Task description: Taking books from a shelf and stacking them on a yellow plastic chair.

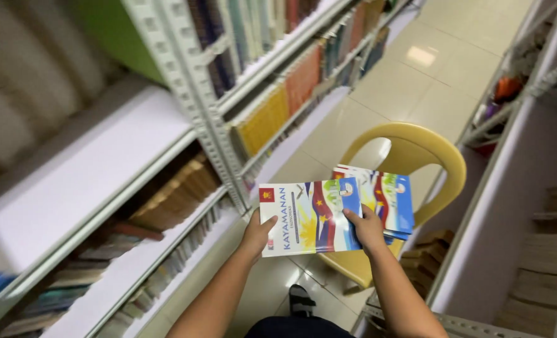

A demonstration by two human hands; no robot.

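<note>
Down at the bottom of the view a foot in a dark sandal (301, 300) stands on the pale tiled floor (416, 75), and just above it both forearms reach forward over the aisle. The left hand (257, 235) is closed on the left edge of a colourful paperback (308, 216), thumb on the cover near the lower corner; the right hand (366, 229) clamps the book's right edge, thumb on top, fingers tucked beneath. That top book is held flat, cover up, touching and partly overlapping a small stack of matching books (388, 199) that rests on the seat of the yellow plastic chair (416, 156). By my reading the top copy is being lifted off or squared against that pile, mid-handling between chair and shelves; whatever follows would call for a steady two-handed hold so the thin cover does not bend, and a slot wide enough on a shelf. To the left, close in, runs a white metal shelving unit (197, 94), its lower tiers packed with brown and grey spines, one board bare and white. Further along the same rack sit rows of yellow (263, 122) and orange spines (303, 78). To the right stands another rack (528, 163) with worn stacked volumes, and beyond the chair the narrow aisle runs on, its tiles catching a ceiling light's glare.
</note>
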